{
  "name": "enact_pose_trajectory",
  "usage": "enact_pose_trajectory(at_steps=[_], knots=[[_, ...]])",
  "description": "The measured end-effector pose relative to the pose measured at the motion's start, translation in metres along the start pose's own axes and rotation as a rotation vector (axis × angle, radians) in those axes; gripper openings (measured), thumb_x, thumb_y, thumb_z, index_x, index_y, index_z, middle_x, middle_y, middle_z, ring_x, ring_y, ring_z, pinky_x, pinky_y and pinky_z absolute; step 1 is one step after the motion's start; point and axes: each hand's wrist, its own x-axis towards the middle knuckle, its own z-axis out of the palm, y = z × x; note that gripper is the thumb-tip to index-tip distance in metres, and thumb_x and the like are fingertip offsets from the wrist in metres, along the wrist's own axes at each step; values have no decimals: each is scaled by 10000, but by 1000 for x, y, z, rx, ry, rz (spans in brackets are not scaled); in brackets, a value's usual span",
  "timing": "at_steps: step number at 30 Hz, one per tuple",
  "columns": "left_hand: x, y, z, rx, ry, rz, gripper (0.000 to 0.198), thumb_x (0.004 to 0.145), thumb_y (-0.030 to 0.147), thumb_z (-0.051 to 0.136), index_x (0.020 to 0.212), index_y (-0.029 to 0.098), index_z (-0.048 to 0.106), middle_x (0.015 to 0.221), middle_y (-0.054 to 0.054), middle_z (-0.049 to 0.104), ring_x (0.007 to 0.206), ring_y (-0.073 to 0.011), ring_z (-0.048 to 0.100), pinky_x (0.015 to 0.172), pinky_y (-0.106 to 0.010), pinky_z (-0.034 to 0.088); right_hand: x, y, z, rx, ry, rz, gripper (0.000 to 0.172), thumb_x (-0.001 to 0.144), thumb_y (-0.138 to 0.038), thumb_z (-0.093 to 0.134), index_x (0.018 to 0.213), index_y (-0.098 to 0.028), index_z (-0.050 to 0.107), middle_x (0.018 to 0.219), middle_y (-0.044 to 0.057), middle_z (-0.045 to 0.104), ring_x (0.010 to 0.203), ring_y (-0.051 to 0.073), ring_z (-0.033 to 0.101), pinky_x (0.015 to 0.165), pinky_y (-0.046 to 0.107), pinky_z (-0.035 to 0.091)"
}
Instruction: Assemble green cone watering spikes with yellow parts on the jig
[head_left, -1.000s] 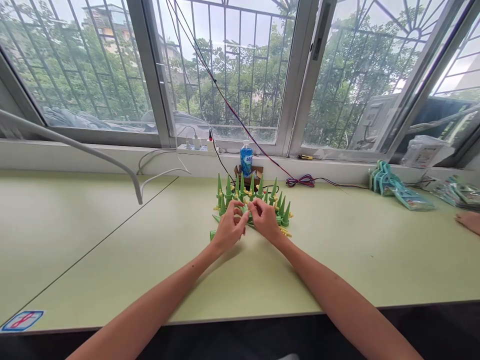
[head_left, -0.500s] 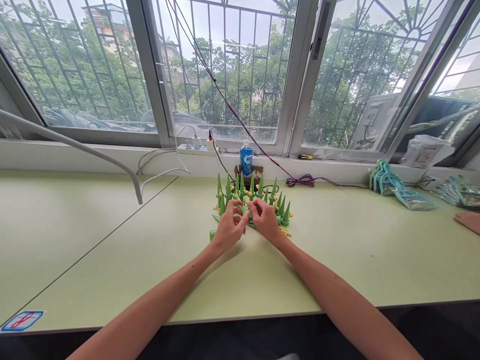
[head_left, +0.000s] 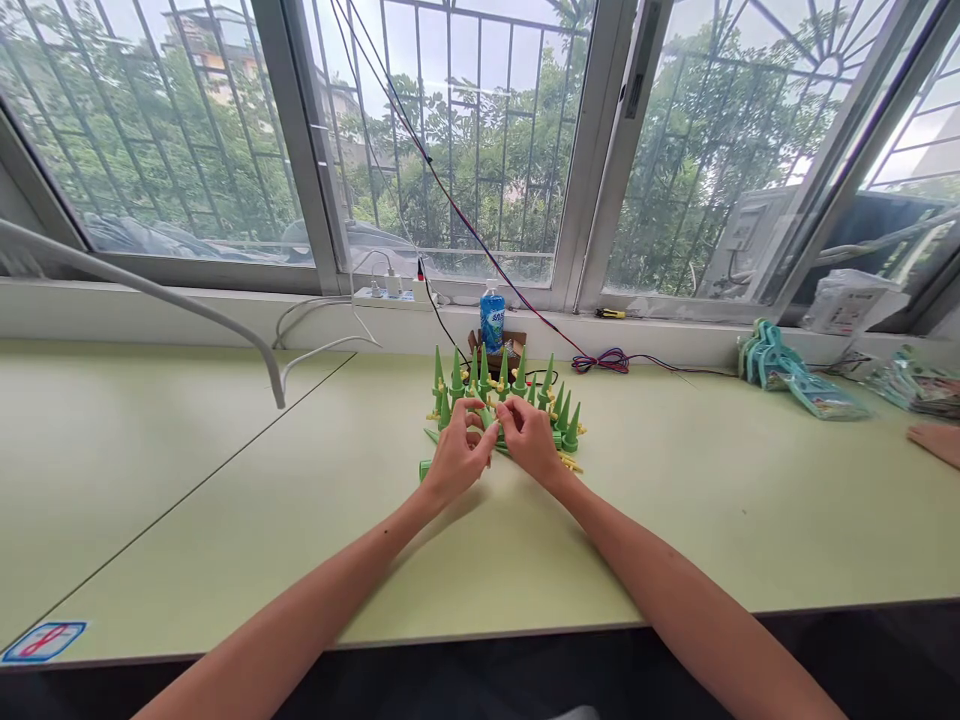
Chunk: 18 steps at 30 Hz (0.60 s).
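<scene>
My left hand (head_left: 457,450) is curled around a green plant watering spike (head_left: 487,416), thumb and fingers bent about it. The fingertips of my right hand (head_left: 529,436) are pinched together at a small yellow valve (head_left: 492,404) beside that spike. The fingers partly hide both pieces. Several green cone-shaped spikes (head_left: 520,372) with yellow valves stand upright just behind my hands. To the right of my right wrist lie several thin yellow pieces (head_left: 570,464). A green cylindrical piece (head_left: 425,469) rests on the table left of my left hand.
A blue bottle (head_left: 492,320) and a small cardboard box (head_left: 513,345) stand behind the spikes. Coiled cable (head_left: 601,361) lies near the sill. Teal packaged items (head_left: 806,380) are at the right, near another person's hand (head_left: 936,442). A grey tube (head_left: 225,305) hangs at the left.
Almost nothing differs. Both my hands hold the same place and pose, with only a slight shift at the fingertips.
</scene>
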Motion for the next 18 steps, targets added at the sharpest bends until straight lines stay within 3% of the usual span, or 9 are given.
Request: enact_pose_trajectory(at_steps=[18], knots=[[0,4,-2,93,80,-3,510,813,397,588,1234,226,357,976,-38,598,435,-61,551,439,-209,447,1,4,1,-12,7,-9,287,921,-356,431,687,-193,465,555,-38,449,491,101,374,501,247,267]])
